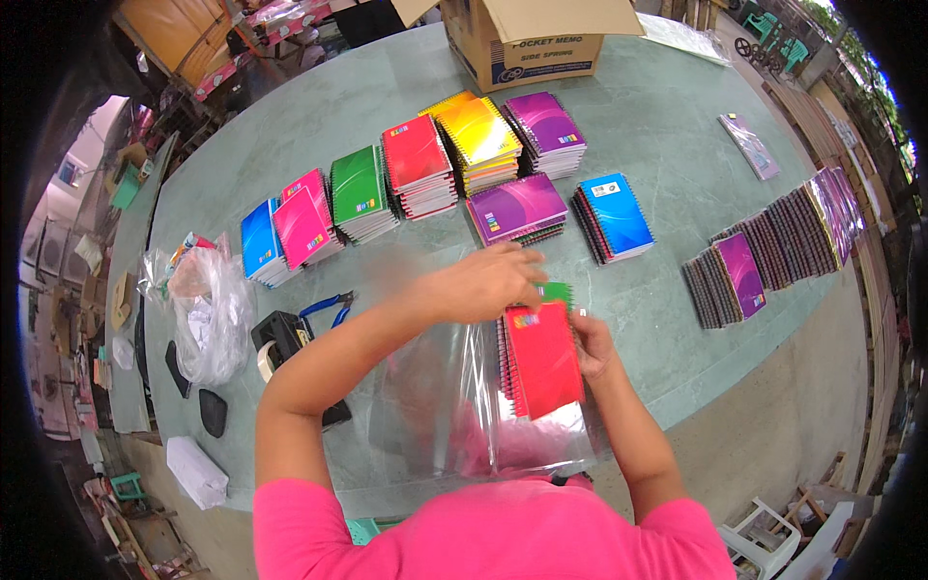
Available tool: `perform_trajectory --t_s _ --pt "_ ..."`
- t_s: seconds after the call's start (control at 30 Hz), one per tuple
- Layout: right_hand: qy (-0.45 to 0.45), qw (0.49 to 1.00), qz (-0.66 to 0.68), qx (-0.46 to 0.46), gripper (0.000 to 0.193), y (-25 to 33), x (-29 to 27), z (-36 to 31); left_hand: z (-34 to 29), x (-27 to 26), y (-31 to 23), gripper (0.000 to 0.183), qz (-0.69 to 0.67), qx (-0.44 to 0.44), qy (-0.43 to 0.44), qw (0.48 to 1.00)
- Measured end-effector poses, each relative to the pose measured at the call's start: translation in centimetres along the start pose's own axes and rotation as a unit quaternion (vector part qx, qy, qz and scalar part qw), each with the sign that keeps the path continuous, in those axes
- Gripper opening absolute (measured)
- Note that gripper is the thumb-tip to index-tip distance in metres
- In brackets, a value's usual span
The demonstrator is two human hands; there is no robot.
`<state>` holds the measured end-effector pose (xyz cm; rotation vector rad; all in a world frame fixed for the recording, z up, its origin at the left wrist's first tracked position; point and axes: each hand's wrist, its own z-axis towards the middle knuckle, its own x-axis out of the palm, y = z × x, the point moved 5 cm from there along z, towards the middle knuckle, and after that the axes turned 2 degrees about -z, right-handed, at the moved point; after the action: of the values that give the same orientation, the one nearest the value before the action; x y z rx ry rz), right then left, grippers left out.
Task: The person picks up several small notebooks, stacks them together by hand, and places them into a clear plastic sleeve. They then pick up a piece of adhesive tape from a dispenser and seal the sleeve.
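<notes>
Close in front of me, a small stack of spiral notebooks (543, 360) with a red cover on top and a green one showing at its far end lies over a clear plastic bag (454, 416). It cannot be told whether the stack is inside the bag. My left hand (488, 282) reaches across the far end, its fingers curled down on the notebooks. Gripping their right edge is my right hand (594, 345), thumb up along the side. Just beyond stand a low purple notebook stack (517, 209) and a blue-topped one (617, 215).
Farther stacks have green (358, 184), red (416, 155), yellow (476, 130) and purple (545, 124) covers. Bundled notebooks (788, 232) stand at right. An open carton (541, 63) is at the back. Left are a tape dispenser (282, 338), blue-handled pliers (333, 304) and crumpled plastic (208, 319).
</notes>
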<state>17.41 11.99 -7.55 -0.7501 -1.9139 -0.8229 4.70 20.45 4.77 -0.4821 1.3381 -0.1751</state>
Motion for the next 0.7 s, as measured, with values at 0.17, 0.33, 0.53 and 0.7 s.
perform_trajectory --t_s 0.17,0.33,0.53,0.7 --pt "-0.048 0.993 0.064 0.085 0.046 -0.6 -1.9 -1.1 1.3 -3.1 11.0 0.038 0.282 -0.257 -0.260 0.887" --pt "-0.042 0.997 -0.069 -0.019 0.041 0.8 -3.1 -1.6 -0.4 -2.8 15.4 0.028 0.274 -0.303 -0.204 0.890" --pt "-0.004 0.996 0.073 -0.050 0.046 2.3 -2.5 -1.1 1.9 -0.6 -1.1 0.017 0.202 -0.040 -0.171 0.964" --pt "-0.028 0.997 -0.073 -0.022 0.048 2.3 -3.4 -0.9 4.0 1.6 0.4 0.035 0.097 -0.186 -0.030 0.977"
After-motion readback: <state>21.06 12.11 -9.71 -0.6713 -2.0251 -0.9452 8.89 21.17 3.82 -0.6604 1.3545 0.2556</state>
